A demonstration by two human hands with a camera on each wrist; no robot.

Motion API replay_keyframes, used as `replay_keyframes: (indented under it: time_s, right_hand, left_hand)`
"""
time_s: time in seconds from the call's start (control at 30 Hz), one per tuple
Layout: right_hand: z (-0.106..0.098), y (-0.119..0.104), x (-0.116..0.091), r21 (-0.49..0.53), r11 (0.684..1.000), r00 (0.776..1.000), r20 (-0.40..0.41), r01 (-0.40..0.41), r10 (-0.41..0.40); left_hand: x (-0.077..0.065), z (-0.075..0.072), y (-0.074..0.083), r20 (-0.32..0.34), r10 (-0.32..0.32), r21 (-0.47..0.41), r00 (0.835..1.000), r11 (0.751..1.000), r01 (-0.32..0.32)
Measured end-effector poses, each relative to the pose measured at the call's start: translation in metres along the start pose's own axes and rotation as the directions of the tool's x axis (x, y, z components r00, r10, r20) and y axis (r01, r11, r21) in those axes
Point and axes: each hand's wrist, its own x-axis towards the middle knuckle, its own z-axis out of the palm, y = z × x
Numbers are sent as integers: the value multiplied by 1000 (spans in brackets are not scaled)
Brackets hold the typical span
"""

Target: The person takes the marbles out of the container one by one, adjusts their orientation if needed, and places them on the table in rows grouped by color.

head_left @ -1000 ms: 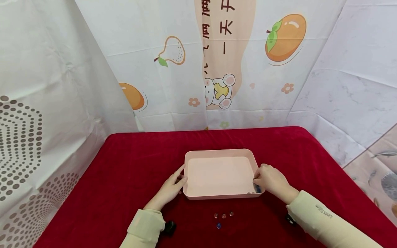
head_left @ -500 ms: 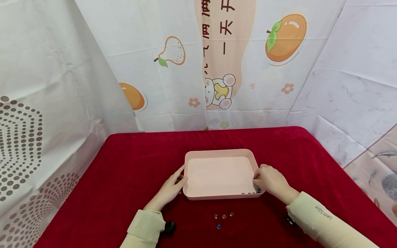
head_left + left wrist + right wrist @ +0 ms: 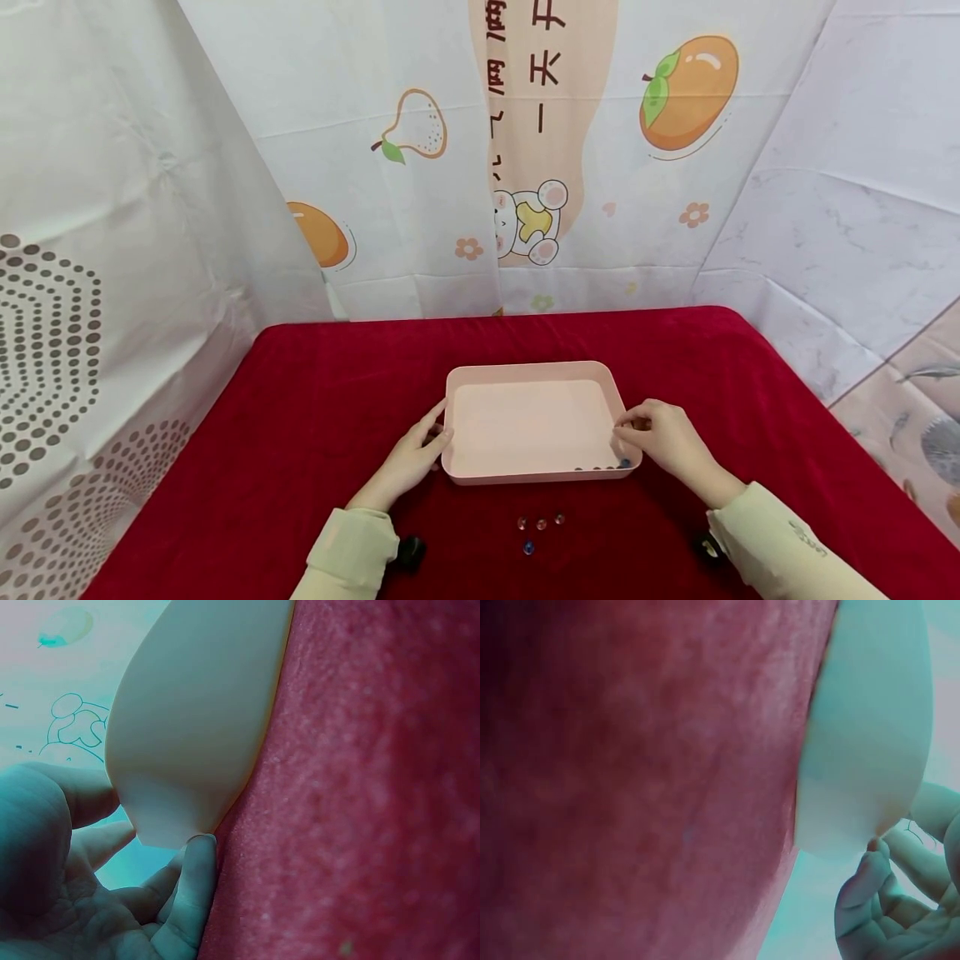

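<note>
A shallow pink tray (image 3: 525,422) sits on the red cloth. My left hand (image 3: 411,455) grips its left end, thumb over the rim and fingers along the outer wall, as the left wrist view shows. At the right end, my right hand (image 3: 666,435) reaches over the rim, thumb and index tips slightly parted inside the tray, with nothing seen between them. Below these fingertips, a small blue glass piece (image 3: 625,463) lies in the front right corner. Several little dark-looking pieces (image 3: 597,468) sit along the front wall, partly hidden by its rim.
On the cloth in front of the tray lie three clear, reddish-looking glass pieces (image 3: 542,524) and one blue glass piece (image 3: 528,547). The red cloth (image 3: 337,375) covers the whole table. A printed curtain (image 3: 420,208) hangs behind the table's far edge.
The dark blue blur under my right fingers has become a blue piece in the corner. Small pieces have spread leftward along the front wall. My right hand has eased right, fingertips parting; my left stays put.
</note>
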Motion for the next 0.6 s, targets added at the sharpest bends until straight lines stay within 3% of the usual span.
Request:
replay_keyframes:
  time_s: [0.17, 0.37, 0.6]
  right_hand:
    - [-2, 0, -6, 18, 1000, 998, -62, -6, 7]
    - [-6, -3, -13, 77, 996, 997, -72, -36, 42]
    - [-9, -10, -22, 202, 977, 996, -23, -75, 81]
  left_hand:
    - [0, 0, 0, 10, 8, 4, 1000, 1000, -8]
    - [2, 1, -2, 4, 18, 0, 1000, 1000, -18]
    - [3, 1, -3, -2, 11, -3, 1000, 1000, -11]
